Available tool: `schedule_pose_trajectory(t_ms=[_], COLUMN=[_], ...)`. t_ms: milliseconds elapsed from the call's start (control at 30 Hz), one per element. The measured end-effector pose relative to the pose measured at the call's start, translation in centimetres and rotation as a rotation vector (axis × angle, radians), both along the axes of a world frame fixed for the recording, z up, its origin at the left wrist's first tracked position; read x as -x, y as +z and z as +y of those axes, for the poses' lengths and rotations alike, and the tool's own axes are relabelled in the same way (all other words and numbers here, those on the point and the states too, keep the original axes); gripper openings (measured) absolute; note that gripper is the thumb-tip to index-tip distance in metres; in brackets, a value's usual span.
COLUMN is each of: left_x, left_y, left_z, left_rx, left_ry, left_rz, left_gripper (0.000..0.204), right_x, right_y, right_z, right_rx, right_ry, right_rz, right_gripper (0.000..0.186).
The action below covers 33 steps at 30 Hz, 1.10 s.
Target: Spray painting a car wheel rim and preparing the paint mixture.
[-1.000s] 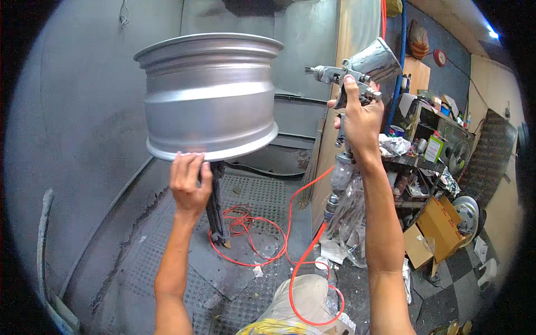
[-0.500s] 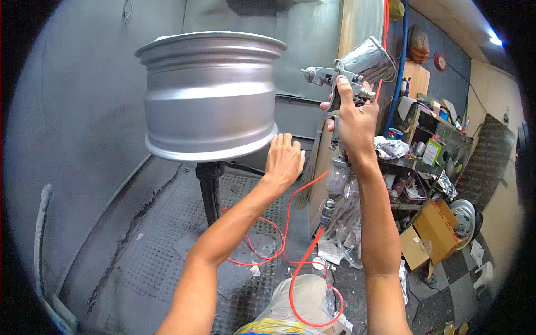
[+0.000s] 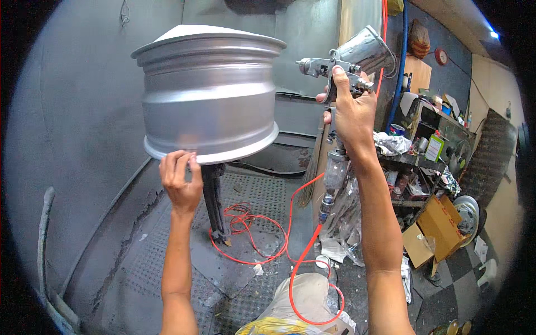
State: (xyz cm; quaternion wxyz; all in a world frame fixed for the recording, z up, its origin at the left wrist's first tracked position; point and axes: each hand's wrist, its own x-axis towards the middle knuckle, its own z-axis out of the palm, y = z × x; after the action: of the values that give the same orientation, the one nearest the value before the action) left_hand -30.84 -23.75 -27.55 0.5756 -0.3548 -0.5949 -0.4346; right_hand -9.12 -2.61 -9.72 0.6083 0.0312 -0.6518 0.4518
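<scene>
A silver-grey wheel rim [image 3: 209,111] sits on a dark upright stand [image 3: 214,204], its barrel facing me. My left hand [image 3: 181,181] is at the lower lip of the rim, near its front left, with fingers curled and the tips against the edge. My right hand [image 3: 354,114] holds a metal spray gun [image 3: 324,67], thumb on its back and fingers round the handle. The gun's cup [image 3: 363,50] tilts to the upper right and its nozzle points left toward the rim, some way off. Below the handle hang a clear filter bowl [image 3: 336,170] and a red air hose [image 3: 304,259].
More red hose [image 3: 262,259] lies coiled on the studded floor mat. Cluttered shelves [image 3: 416,162] stand at the right, with an opened cardboard box [image 3: 435,229] below. A bent pipe [image 3: 42,245] rises at far left, beside the grey booth wall [image 3: 84,111].
My left hand has moved left along the rim's lower lip, from its right side to the front left. The spray gun has shifted slightly up and left. More of the rim's white top shows.
</scene>
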Motion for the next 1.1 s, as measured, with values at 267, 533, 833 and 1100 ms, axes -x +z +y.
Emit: schedule_pose_trajectory(t_ms=[267, 533, 833, 1100], left_x=[-2.5, -6.6, -7.1, -6.3], left_y=[-1.8, -0.2, 2.2, 1.9], left_z=[3.3, 12.3, 20.0, 12.6], left_rx=[0.107, 0.32, 0.606, 0.517], left_ry=[0.034, -0.044, -0.041, -0.014], left_rz=[0.073, 0.064, -0.154, -0.059], left_gripper=[0.029, 0.025, 0.027, 0.026], right_x=[-0.7, -1.4, -1.6, -1.4], right_y=[0.5, 0.2, 0.5, 0.8], right_z=[-1.1, -1.6, -2.2, -3.1], right_rx=[-0.043, -0.025, -0.06, -0.066], right_ry=[0.005, -0.002, -0.027, -0.015], right_rz=[0.012, 0.003, 0.014, 0.006], right_gripper=[0.025, 0.026, 0.026, 0.027])
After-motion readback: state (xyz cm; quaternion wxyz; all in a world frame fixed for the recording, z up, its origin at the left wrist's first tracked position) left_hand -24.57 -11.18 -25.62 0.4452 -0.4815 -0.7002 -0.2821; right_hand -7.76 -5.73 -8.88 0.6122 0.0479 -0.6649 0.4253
